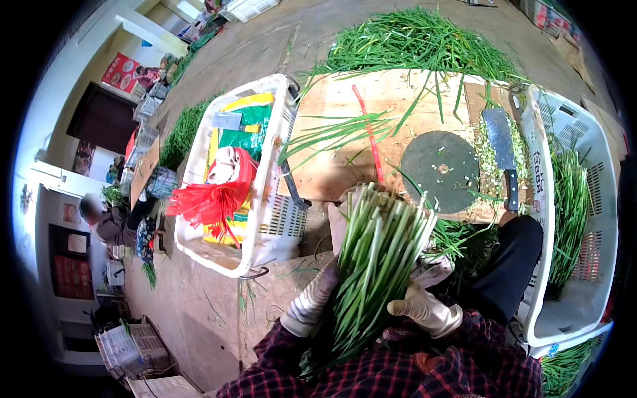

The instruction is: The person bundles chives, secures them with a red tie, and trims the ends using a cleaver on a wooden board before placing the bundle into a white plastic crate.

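Observation:
A thick bunch of garlic chives (378, 265) stands in front of my body, its pale stem ends up and its green leaves down toward my lap. My left hand (310, 304), in a whitish, soiled glove, is closed round its left side; the leaves hide some of the fingers. On the right side, my right hand (430, 310), in a cream glove, presses against the bunch with the thumb toward the leaves. Just beyond is a wooden board (332, 132) with loose chive leaves, a red strip (367, 129) and a dark round disc (439, 171).
A cleaver (499, 142) lies on chopped bits at the board's right. The left white crate (245, 262) holds red ties (209, 205) and coloured packaging; the right crate (541, 199) holds chives. A big chive heap (418, 43) lies beyond. Another person (116, 225) sits far left.

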Motion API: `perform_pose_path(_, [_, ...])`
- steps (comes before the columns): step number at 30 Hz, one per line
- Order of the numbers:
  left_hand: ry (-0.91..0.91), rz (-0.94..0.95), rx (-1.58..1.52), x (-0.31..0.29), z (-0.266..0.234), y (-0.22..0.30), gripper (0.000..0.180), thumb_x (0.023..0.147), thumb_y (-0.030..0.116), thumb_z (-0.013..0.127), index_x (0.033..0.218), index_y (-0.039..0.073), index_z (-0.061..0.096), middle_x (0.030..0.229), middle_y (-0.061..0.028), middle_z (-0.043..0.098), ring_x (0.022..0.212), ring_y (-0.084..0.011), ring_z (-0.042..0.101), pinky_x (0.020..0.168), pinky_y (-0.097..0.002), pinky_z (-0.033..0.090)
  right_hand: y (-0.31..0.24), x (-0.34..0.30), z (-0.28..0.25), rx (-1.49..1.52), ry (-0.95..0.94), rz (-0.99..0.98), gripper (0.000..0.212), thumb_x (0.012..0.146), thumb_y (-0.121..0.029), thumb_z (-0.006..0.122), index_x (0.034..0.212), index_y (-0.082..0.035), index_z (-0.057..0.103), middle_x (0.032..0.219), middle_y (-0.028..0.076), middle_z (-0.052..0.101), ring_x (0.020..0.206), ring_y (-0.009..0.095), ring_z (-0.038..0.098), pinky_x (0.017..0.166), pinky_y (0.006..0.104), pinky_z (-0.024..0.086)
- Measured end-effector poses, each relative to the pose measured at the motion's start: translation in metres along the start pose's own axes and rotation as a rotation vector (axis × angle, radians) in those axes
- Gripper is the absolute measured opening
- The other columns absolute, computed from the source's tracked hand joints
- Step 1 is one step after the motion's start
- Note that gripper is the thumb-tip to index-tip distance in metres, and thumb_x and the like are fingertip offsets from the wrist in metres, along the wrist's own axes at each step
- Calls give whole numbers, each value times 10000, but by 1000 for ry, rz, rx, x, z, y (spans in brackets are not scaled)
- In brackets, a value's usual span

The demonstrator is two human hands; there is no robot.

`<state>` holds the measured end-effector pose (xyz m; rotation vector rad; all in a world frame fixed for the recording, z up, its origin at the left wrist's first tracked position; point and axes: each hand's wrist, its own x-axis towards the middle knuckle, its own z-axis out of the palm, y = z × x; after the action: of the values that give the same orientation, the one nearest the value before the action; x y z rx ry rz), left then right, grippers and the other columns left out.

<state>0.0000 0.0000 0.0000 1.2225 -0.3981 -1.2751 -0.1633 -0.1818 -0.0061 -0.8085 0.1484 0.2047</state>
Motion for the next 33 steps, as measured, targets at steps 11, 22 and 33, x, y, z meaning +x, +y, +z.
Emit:
perform_pose_path(11, [-111,-1,768,48,72,80,1020,580,201,920,1410,23,354,1386,-105,476,1284,-200,422,1068,-356,358,19,19,-18,487,113,-186,705,872,-383,669,1432,-80,366,1468,131,383,1349,273,380,1116,467,329])
perform_pose_path(22, [-123,24,1618,207,1,267,847,679,364,840,1369,59,454,1184,-126,649,1117,-239,594,1048,-373,366,-88,208,-47,-291,327,-843,381,985,-208,525,1346,-87,511,1245,93,580,1137,215,541,977,332,415])
perform_pose_path(33, [-42,-237,1504,308,-133,167,1180,578,469,881,1457,-23,266,1380,-226,480,1302,-313,443,1079,-367,357,-63,274,-115,196,566,194,497,900,-426,631,1267,-110,513,1259,68,505,993,245,612,706,467,564])
